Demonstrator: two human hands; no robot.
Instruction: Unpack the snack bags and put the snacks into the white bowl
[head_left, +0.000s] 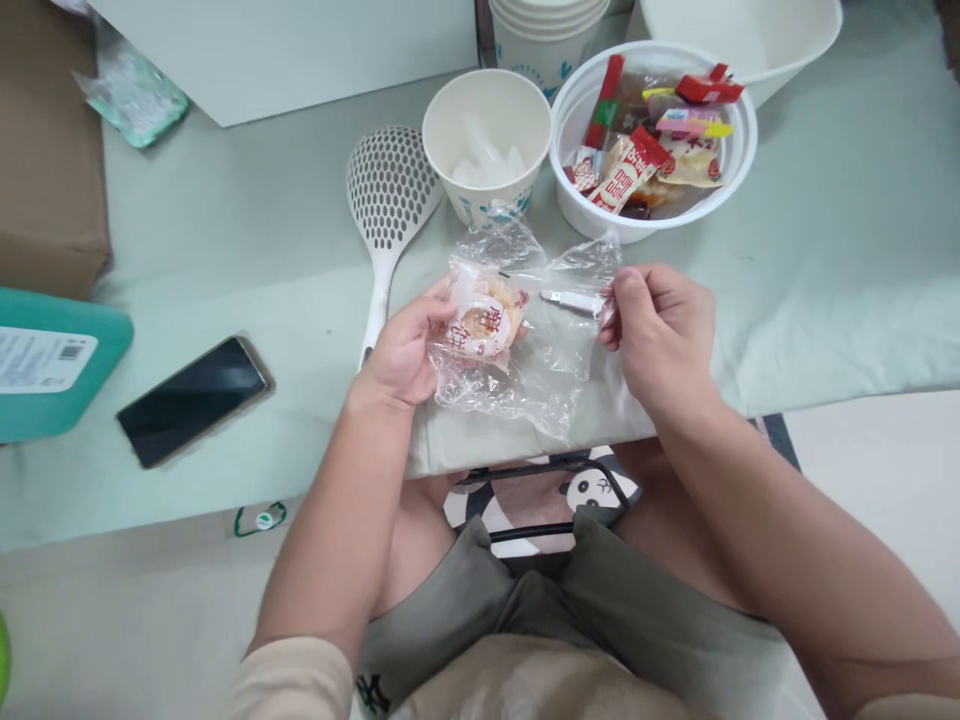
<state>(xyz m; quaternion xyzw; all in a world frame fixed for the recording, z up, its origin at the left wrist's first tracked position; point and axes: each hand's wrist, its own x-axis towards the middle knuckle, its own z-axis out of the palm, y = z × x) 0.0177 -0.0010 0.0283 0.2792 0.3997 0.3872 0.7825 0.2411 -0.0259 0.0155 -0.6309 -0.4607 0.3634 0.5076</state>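
Observation:
My left hand (409, 345) is closed around a wrapped snack (487, 318) with red print on its wrapper. A crumpled clear plastic bag (551, 385) spreads around the snack and reaches across to my right hand (664, 335). My right fingers are pinched at the bag's right side. From them a small white craft knife (577, 301) points left, its metal tip towards the snack. Whether the knife lies in front of the plastic or behind it I cannot tell. Both hands are just above the table's front edge.
Behind my hands stand a paper cup (487, 140) with translucent pieces inside and a white bowl (559, 195) of wrapped snacks. A white skimmer (386, 200) lies left of the cup. A phone (196, 400) and a teal container (67, 365) are farther left.

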